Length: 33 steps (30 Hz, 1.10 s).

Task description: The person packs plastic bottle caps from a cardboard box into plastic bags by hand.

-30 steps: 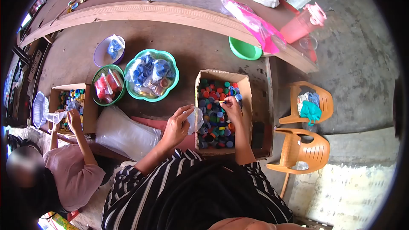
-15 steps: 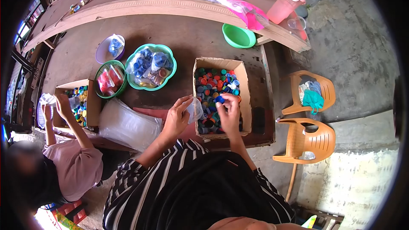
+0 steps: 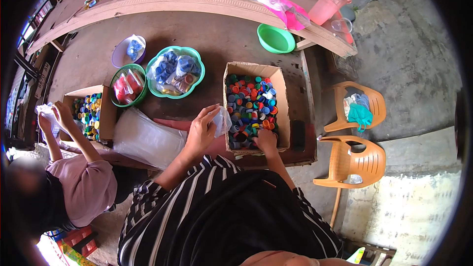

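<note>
Nearest, the wearer's striped top [image 3: 167, 216] is cut off at the bottom edge. The left hand [image 3: 199, 132] grips a clear plastic bag [image 3: 223, 122] whose contents are hard to make out. The right hand [image 3: 266, 141] dips into the near end of a cardboard box [image 3: 256, 69] of coloured bottle caps [image 3: 244, 106]; its fingertips are hidden, so whether it grips one cannot be told. The box stands at the right of a worn brown surface [image 3: 212, 79]. At left, a co-worker [image 3: 81, 187] is partly lost in the dark lens rim, arms raised beside a second box [image 3: 108, 113]. Between the boxes lie flat plastic bags [image 3: 148, 138]. Right, orange chairs [image 3: 374, 103] stand on grey floor [image 3: 404, 79]. Farther, a turquoise basin [image 3: 180, 95] holds bagged blue pieces; beyond, a wooden beam [image 3: 148, 7] crosses the view.
</note>
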Motion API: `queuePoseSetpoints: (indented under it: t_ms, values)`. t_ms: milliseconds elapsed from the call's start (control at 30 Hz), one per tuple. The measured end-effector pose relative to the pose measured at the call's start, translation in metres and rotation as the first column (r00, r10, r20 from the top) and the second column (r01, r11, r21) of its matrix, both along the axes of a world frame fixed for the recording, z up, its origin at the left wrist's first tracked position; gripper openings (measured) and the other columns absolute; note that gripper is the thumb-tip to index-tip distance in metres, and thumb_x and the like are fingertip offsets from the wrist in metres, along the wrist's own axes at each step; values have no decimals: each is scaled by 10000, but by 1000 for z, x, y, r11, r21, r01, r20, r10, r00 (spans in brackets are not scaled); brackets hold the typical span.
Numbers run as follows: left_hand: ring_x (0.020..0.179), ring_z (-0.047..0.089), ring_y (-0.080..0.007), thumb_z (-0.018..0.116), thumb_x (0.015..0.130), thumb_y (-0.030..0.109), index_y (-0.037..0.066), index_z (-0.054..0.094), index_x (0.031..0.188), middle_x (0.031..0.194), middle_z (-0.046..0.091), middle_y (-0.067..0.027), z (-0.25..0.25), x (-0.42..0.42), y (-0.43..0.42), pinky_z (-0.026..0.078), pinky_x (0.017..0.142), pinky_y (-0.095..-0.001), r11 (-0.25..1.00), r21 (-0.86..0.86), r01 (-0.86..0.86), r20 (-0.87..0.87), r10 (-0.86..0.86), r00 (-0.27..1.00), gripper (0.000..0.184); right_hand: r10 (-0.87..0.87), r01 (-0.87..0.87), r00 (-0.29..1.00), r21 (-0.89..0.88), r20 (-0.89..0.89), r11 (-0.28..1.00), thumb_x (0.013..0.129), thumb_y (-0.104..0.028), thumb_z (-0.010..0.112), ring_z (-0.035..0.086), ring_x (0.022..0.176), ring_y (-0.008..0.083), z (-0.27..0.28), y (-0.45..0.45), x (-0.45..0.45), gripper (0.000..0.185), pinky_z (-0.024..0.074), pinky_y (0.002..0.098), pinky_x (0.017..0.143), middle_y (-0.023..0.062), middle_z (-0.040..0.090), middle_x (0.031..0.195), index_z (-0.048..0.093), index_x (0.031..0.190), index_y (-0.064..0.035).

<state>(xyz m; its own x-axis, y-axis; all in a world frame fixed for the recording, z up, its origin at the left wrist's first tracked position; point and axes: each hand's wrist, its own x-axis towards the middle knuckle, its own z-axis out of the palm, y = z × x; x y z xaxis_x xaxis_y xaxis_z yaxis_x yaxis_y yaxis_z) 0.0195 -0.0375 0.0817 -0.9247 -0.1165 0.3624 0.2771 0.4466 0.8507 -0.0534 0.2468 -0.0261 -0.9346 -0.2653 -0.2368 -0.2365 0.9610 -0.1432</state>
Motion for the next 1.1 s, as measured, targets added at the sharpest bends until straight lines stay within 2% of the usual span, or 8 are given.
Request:
queuePoseSetpoints:
  t_ms: [167,267,467,567,733,867,967,1100]
  values:
    - [900,672,-257,471,810,-94,-23,620,1269,1323,600,-193,-2,-1,2,508,731,-291,1000,11,13,-1,-13,1000,488,4,-7,995,-30,-96,1000,770,-224,785,668,921,373,-23,1,4,320,529,466,792,177,691,936,664,988,-24]
    - [871,663,-241,471,809,-96,-26,617,1272,1323,600,-191,-3,-1,3,502,720,-286,999,19,29,-18,-29,999,490,-46,59,998,-321,48,945,744,-116,795,678,936,304,-16,9,0,295,531,440,817,130,691,972,639,982,-40]
    - [1048,655,-380,467,799,-87,-56,624,1218,1291,606,-202,10,3,2,515,904,-386,998,59,12,57,-16,998,449,-134,263,963,-728,232,633,811,-14,775,639,890,138,34,3,-10,264,523,286,820,51,654,955,577,986,-29]
    - [1035,659,-381,469,796,-85,-55,625,1216,1284,609,-204,14,1,6,521,892,-388,995,92,32,101,-42,994,449,-117,69,993,-937,31,342,800,-17,776,669,969,204,94,-35,5,246,539,309,836,130,667,1072,598,970,-3]
    - [1036,662,-380,474,788,-86,-50,627,1220,1282,610,-206,7,-5,14,525,885,-386,997,49,65,39,-67,997,460,171,-429,899,-731,-404,530,800,-13,780,661,973,193,163,-86,30,190,517,312,866,96,668,1037,667,952,-24]
    - [1048,662,-383,475,787,-87,-43,628,1227,1286,610,-208,10,-3,8,525,886,-384,998,39,45,31,-46,998,468,-26,-3,999,-840,-20,543,799,-42,736,659,927,293,126,-62,17,141,525,397,802,100,685,1034,670,923,-25]
    - [1057,663,-315,466,812,-108,-25,623,1259,1314,599,-204,2,-1,1,522,838,-334,996,83,22,74,-28,997,481,133,-108,991,-430,28,896,802,-104,741,672,880,335,54,-12,12,98,526,418,776,166,658,1022,715,885,-59]
    - [1016,666,-274,476,823,-107,-21,622,1259,1320,601,-194,-3,-6,-3,524,803,-315,1000,-6,1,-38,-1,999,468,102,-103,994,29,39,994,781,-154,737,659,901,338,18,1,27,90,517,420,771,169,675,923,727,783,-64]
